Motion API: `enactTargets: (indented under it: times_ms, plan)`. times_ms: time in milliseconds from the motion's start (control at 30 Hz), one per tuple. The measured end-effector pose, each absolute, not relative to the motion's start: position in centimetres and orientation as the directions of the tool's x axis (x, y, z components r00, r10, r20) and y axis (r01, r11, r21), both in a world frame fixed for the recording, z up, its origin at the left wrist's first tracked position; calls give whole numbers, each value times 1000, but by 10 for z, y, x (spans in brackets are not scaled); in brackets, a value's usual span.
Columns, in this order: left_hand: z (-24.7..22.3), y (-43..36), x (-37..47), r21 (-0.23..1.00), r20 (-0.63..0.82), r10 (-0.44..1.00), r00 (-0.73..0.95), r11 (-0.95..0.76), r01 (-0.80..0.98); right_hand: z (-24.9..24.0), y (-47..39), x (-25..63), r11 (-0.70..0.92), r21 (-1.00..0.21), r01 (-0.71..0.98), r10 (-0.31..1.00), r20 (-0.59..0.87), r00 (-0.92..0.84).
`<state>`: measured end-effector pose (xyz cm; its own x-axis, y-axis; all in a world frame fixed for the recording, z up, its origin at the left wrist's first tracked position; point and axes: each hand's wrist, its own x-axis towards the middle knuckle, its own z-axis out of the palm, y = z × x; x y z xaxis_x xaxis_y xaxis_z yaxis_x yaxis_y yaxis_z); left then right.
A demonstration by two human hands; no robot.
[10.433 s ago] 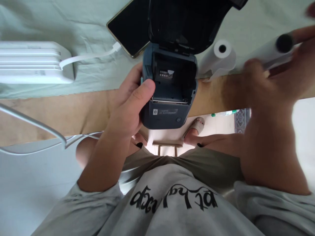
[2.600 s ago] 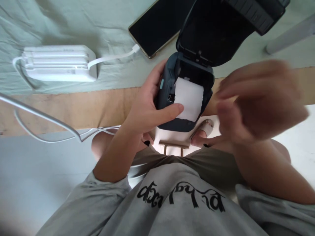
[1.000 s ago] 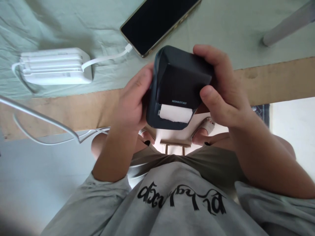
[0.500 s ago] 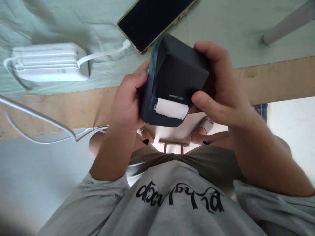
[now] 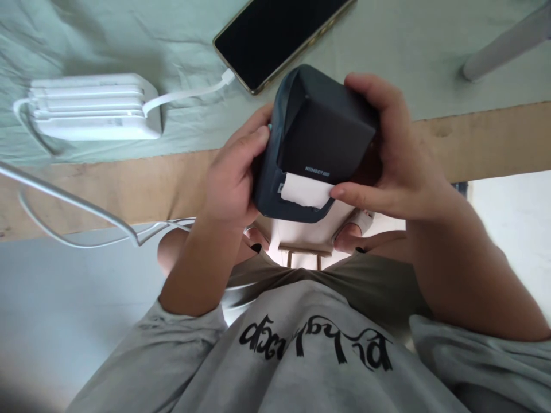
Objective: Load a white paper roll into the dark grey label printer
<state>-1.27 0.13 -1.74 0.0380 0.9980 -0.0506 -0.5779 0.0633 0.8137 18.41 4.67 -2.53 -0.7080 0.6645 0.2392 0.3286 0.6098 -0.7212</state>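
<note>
A dark label printer (image 5: 329, 129) marked NIIMBOT is held up between both hands at the table's front edge. A white paper strip (image 5: 305, 191) with a torn-looking edge sticks out of its near side. My left hand (image 5: 236, 166) grips the printer's left side, thumb at the upper edge. My right hand (image 5: 396, 155) holds the right side, its fingers round the far corner and its thumb tip at the right end of the paper strip. The printer's underside is hidden.
A black phone (image 5: 279, 37) lies on the green tablecloth (image 5: 413, 46) behind the printer, cabled to a white power bank (image 5: 94, 108) at the left. White cables (image 5: 86, 203) hang over the wooden edge (image 5: 486, 135). A grey cylindrical post (image 5: 503, 46) stands at the right.
The printer and both hands have shifted slightly to the right in the view. My right thumb has moved from the printer's casing down to the paper strip's right end.
</note>
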Motion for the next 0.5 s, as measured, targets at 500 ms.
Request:
enactTargets:
  times_ms: [500]
  plan:
    - [-28,1,-11,794,-58,995,82,95,-600,-2,49,186,651,-696,305,712,419,-563]
